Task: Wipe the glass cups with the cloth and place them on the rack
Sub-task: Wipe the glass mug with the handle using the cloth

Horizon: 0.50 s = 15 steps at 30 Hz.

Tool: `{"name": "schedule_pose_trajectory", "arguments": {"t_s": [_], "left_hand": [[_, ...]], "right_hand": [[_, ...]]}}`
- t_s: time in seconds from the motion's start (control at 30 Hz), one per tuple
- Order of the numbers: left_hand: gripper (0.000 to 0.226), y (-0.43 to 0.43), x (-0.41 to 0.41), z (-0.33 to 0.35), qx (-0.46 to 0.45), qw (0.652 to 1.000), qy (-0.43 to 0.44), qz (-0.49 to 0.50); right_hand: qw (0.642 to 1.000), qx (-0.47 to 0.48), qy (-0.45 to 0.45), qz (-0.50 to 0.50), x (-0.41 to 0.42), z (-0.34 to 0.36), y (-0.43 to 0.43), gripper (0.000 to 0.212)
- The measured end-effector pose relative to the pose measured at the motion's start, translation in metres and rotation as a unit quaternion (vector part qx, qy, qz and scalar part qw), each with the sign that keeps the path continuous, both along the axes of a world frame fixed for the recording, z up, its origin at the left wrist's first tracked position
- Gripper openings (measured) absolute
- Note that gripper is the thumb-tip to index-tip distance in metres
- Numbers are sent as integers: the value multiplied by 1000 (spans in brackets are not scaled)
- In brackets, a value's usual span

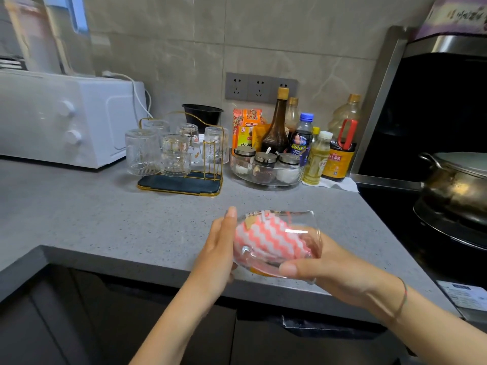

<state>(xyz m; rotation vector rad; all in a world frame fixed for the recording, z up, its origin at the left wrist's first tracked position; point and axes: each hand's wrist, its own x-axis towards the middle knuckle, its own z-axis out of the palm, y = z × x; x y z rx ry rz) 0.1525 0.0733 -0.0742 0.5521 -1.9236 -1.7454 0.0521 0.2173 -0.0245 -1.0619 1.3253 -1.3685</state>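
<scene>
A clear glass cup is held on its side above the grey counter's front edge, its mouth pointing right. A pink-and-white zigzag cloth is stuffed inside it. My left hand cups the cup's base from the left, thumb up along the glass. My right hand has its fingers inside the mouth against the cloth and its thumb under the outside wall. At the back, a gold wire rack with a dark tray carries several upturned glass cups.
A white toaster oven stands at the back left. Right of the rack are a clear turntable of spice jars and sauce bottles. A metal pot sits on the stove at the right. Behind the rack is a black bowl.
</scene>
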Motion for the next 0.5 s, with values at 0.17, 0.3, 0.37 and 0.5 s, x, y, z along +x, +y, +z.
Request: {"name": "schedule_pose_trajectory", "arguments": {"t_s": [0.17, 0.3, 0.37, 0.5], "left_hand": [[62, -2, 4, -7, -124, 981, 147, 6], [50, -11, 9, -7, -252, 940, 227, -31], [49, -13, 11, -5, -314, 918, 240, -27], [61, -14, 14, -2, -285, 934, 211, -45]], "right_hand": [[985, 7, -171, -13, 0, 2, 3, 83], [965, -4, -261, 28, 3, 7, 4, 81], [975, 0, -221, 3, 6, 7, 4, 70], [989, -5, -146, -41, 2, 7, 3, 61]]}}
